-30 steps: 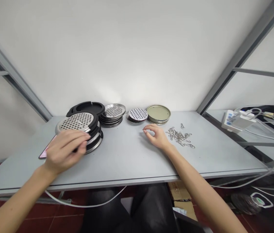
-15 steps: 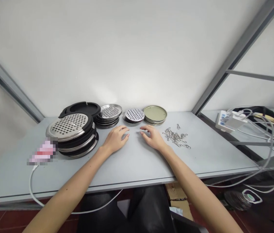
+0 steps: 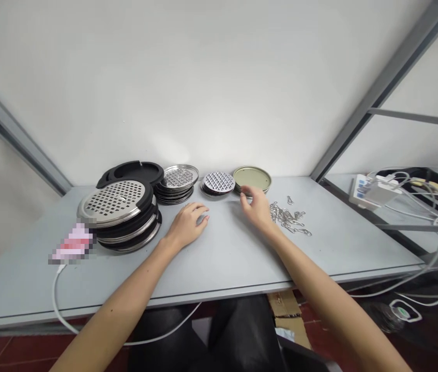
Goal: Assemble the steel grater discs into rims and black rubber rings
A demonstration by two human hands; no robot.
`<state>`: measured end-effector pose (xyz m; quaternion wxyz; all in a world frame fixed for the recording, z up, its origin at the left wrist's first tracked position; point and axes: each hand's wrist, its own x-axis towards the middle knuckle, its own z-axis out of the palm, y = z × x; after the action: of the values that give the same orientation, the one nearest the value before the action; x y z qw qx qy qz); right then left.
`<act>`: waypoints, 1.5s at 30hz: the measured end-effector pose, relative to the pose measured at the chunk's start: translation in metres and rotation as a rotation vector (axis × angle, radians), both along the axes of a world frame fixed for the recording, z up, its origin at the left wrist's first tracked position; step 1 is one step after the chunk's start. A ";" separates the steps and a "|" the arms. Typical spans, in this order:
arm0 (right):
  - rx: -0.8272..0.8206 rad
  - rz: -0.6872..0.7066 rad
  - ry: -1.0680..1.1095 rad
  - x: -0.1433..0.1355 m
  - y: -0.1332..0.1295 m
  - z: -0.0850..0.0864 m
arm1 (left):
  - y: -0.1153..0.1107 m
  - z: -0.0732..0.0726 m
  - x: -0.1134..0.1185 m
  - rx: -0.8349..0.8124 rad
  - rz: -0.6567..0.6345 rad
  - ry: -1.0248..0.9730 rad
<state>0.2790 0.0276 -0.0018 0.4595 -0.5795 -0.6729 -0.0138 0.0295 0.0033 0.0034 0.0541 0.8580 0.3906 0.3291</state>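
Observation:
My left hand (image 3: pixel 188 223) rests near the middle of the grey table, fingers spread and holding nothing. My right hand (image 3: pixel 256 207) is at the near edge of a stack of round pale-green metal discs (image 3: pixel 253 176), its thumb and fingers curved and apart; whether it touches the stack I cannot tell. Left of that stack lies a low pile of small round grater plates (image 3: pixel 219 182). Further left stands a stack of larger round silver grater plates (image 3: pixel 180 177). A heap of small metal clips (image 3: pixel 286 217) lies right of my right hand.
Thick round graters with black rims (image 3: pixel 120 201) are piled at the left, with black plastic rings (image 3: pixel 145 173) behind. A white cable (image 3: pixel 54 294) runs over the table's front edge from a blurred pink item (image 3: pixel 72 244). At right, a white power strip (image 3: pixel 376 191) sits among cables.
My right hand has moved forward and slightly right, from bare table to the pale-green discs. My left hand stays in about the same place. The view has shifted slightly.

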 end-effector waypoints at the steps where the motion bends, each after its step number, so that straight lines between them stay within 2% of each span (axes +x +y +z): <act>1: 0.014 -0.030 -0.029 0.002 0.005 0.000 | 0.000 0.000 0.000 0.000 -0.004 -0.008; 7: 0.042 -0.185 -0.184 0.018 0.035 -0.006 | -0.003 0.003 0.002 -0.022 -0.032 -0.050; 13: -0.028 -0.105 -0.125 0.032 0.042 -0.011 | -0.005 0.002 0.003 -0.035 -0.065 -0.055; 23: 0.044 -0.039 -0.101 0.038 0.040 -0.015 | -0.006 0.002 0.001 -0.057 -0.070 -0.055; 28: 0.165 -0.094 0.052 0.037 0.037 -0.007 | -0.006 0.003 0.001 -0.071 -0.044 -0.066; 33: 0.330 -0.157 0.379 0.044 0.031 0.007 | -0.008 -0.004 0.007 -0.077 -0.071 -0.029; 35: 0.364 -0.085 0.545 0.048 0.029 0.014 | -0.007 -0.005 0.007 -0.074 -0.074 -0.027; 39: 0.335 0.191 0.753 0.045 0.020 0.030 | -0.003 0.000 0.001 -0.052 0.012 -0.104; 42: 0.147 0.379 0.766 0.031 0.009 0.036 | 0.001 0.004 -0.005 -0.030 0.063 -0.226; 45: -0.068 0.523 0.735 0.014 -0.003 0.034 | 0.001 0.008 -0.009 -0.011 0.036 -0.397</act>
<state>0.2928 0.0247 0.0323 0.6364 -0.3712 -0.5891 0.3317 0.0207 0.0039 0.0112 0.1289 0.7687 0.3893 0.4908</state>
